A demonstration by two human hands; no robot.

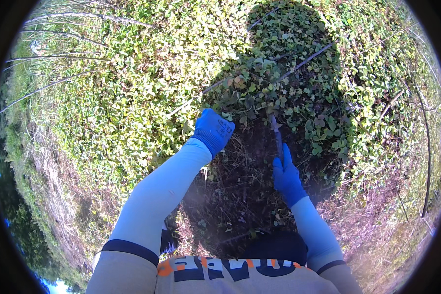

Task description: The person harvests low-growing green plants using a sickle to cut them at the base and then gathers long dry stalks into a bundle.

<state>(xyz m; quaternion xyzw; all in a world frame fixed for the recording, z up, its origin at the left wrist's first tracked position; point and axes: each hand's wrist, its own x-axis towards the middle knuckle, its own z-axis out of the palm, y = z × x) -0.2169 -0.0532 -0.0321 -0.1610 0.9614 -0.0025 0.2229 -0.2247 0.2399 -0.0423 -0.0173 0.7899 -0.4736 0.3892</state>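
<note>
My left hand [215,128], in a blue knit work glove, is curled into a fist at the near edge of dense leafy ground-cover plants [239,92]. Leaves and stems press against its finger side, and the fingertips are hidden. My right hand [288,178], gloved alike, grips the handle of a sickle-like hand tool [278,136]. The tool points away from me, its far end lost among shaded leaves, so its blade shape cannot be made out. Between my hands lies a dark patch of bare soil [250,161] with dry stems and roots.
A thin cut stem [305,62] crosses the foliage ahead of me. Long bare stalks [62,79] lie at the left, and a curved branch [427,147] runs along the right. Dry grass [55,183] borders the plants at left. My shadow covers the middle.
</note>
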